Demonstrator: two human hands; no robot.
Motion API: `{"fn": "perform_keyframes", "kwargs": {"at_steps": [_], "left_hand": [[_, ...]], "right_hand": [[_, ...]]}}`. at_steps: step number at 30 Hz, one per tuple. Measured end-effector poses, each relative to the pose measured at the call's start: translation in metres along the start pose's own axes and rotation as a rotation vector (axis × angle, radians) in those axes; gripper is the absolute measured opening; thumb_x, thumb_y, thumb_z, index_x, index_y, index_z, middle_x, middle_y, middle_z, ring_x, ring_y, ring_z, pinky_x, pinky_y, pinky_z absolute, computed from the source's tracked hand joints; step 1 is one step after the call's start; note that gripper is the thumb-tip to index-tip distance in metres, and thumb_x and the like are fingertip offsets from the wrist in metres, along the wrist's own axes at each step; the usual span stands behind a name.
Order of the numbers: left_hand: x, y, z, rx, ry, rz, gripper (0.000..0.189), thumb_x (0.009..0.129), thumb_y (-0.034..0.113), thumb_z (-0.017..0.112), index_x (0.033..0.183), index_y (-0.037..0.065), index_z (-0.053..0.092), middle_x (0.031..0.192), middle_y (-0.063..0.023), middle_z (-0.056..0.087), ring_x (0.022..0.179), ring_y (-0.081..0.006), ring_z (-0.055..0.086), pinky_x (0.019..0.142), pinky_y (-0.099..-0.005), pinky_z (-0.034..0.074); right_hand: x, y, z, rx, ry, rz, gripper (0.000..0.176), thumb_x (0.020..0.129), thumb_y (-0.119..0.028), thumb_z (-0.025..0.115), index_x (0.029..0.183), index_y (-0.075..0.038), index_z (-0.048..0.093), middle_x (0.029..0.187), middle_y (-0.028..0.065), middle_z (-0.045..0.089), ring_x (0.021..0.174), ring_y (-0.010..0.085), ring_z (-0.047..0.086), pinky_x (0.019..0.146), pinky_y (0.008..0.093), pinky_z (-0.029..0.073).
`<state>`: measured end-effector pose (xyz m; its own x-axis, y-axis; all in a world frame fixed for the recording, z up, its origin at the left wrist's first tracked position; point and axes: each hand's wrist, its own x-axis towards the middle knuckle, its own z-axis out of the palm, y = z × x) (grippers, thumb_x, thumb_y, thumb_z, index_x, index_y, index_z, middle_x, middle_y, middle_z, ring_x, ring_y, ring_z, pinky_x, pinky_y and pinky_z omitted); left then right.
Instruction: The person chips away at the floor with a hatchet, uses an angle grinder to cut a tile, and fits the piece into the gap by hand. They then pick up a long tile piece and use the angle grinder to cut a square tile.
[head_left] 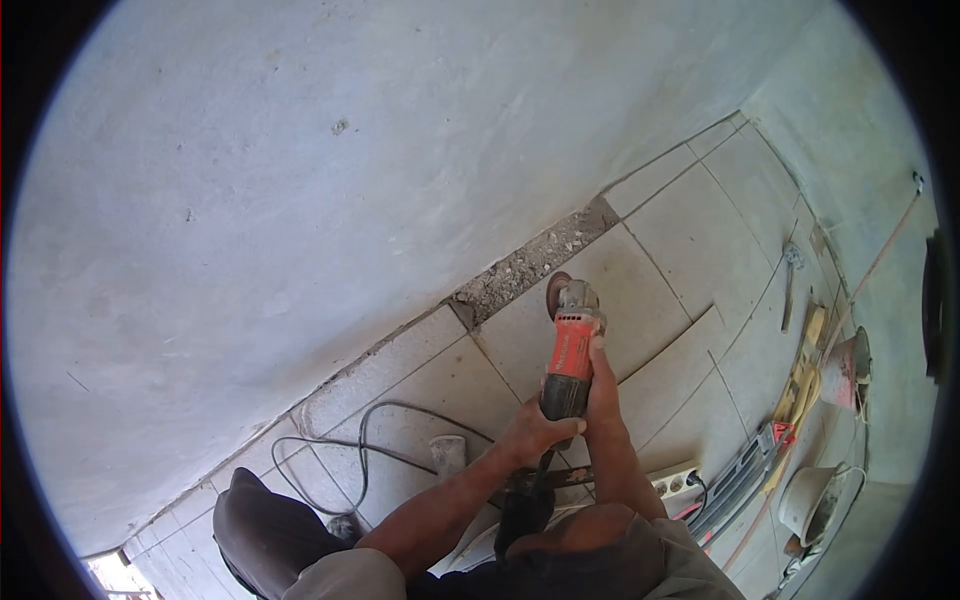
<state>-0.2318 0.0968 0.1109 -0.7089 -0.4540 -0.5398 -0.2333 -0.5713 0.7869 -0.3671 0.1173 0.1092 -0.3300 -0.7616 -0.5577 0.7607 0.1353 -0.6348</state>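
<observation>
We held the red-bodied, black-handled angle grinder in both hands, low over the pale grey tiled floor. Its long axis ran away from our body toward the wall. Its round dark disc was at the far end, just beside the strip of broken grey rubble where the tiles met the plastered grey wall. We could not tell whether the disc touched the tile.

Our left hand sat at the near end, fingers clamped round the black rear grip. Our right hand lay further forward, fingers closed along the red housing, so it was the nearer of the 2 to the disc. The disc lay straight ahead of both hands, in line with the right forearm.

To the right of the grinder a thin curved cut line crossed a tile. A black cable looped over the tiles left of our hands, and our knee in grey trousers was bent below it. A white power strip lay near the right forearm. Well apart, along the far edge, lay a hammer-like tool, a reddish stained bucket and a white round tub.
</observation>
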Motion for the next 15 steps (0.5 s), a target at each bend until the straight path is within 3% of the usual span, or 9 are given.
{"fn": "perform_keyframes", "kwargs": {"at_steps": [3, 5, 7, 9, 11, 15], "left_hand": [[-0.005, -0.015, -0.012, -0.206, -0.094, 0.057, 0.045, 0.079, 0.025, 0.074, 0.113, 0.002, 0.055, 0.095, -0.0053, 0.06, 0.082, -0.014, 0.061, 0.074, -0.0297, 0.051], [-0.009, -0.014, -0.016, -0.422, -0.16, 0.017, 0.045, 0.083, 0.029, 0.069, 0.116, 0.003, 0.054, 0.101, -0.0061, 0.06, 0.089, -0.0164, 0.062, 0.08, -0.0329, 0.052], [-0.004, -0.013, -0.017, -0.474, -0.142, 0.042, 0.043, 0.084, 0.033, 0.069, 0.113, 0.004, 0.056, 0.099, -0.0054, 0.061, 0.088, -0.0155, 0.062, 0.079, -0.032, 0.052], [0.002, -0.015, -0.018, -0.535, -0.121, 0.068, 0.043, 0.085, 0.038, 0.069, 0.11, 0.005, 0.057, 0.096, -0.0047, 0.062, 0.088, -0.0147, 0.062, 0.079, -0.0311, 0.052], [0.009, -0.018, -0.021, -0.617, -0.129, 0.036, 0.054, 0.09, 0.05, 0.06, 0.119, 0.005, 0.053, 0.106, -0.0087, 0.062, 0.094, -0.0204, 0.063, 0.083, -0.0357, 0.051], [0.039, -0.027, -0.007, -0.89, -0.074, -0.046, 0.062, 0.089, 0.061, 0.055, 0.116, 0.005, 0.055, 0.101, -0.0096, 0.063, 0.092, -0.0216, 0.064, 0.079, -0.0358, 0.052]], "right_hand": [[-0.008, 0.002, 0.021, -0.219, -0.096, -0.076, 0.045, 0.088, -0.043, 0.062, 0.108, -0.003, 0.055, 0.081, 0.0106, 0.062, 0.07, 0.0217, 0.064, 0.062, 0.0324, 0.054], [0.002, 0.0, 0.023, -0.33, -0.127, -0.02, 0.04, 0.085, -0.037, 0.064, 0.106, -0.003, 0.056, 0.083, 0.0092, 0.062, 0.071, 0.0193, 0.063, 0.063, 0.0311, 0.053], [0.016, -0.006, 0.031, -0.444, -0.164, 0.027, 0.037, 0.082, -0.031, 0.067, 0.104, -0.003, 0.058, 0.084, 0.0078, 0.062, 0.071, 0.0169, 0.062, 0.064, 0.0299, 0.051], [0.028, -0.01, 0.042, -0.753, -0.087, -0.019, 0.032, 0.077, -0.025, 0.067, 0.099, -0.002, 0.06, 0.084, 0.0061, 0.062, 0.072, 0.014, 0.059, 0.065, 0.029, 0.048], [0.041, -0.008, 0.04, -0.828, -0.111, -0.006, 0.031, 0.076, -0.025, 0.068, 0.097, -0.002, 0.061, 0.083, 0.0061, 0.062, 0.071, 0.0137, 0.058, 0.065, 0.029, 0.047], [0.061, -0.014, 0.036, -0.973, -0.156, 0.022, 0.034, 0.07, -0.027, 0.073, 0.089, 0.001, 0.065, 0.08, 0.008, 0.063, 0.07, 0.0155, 0.06, 0.065, 0.0305, 0.048]]}}
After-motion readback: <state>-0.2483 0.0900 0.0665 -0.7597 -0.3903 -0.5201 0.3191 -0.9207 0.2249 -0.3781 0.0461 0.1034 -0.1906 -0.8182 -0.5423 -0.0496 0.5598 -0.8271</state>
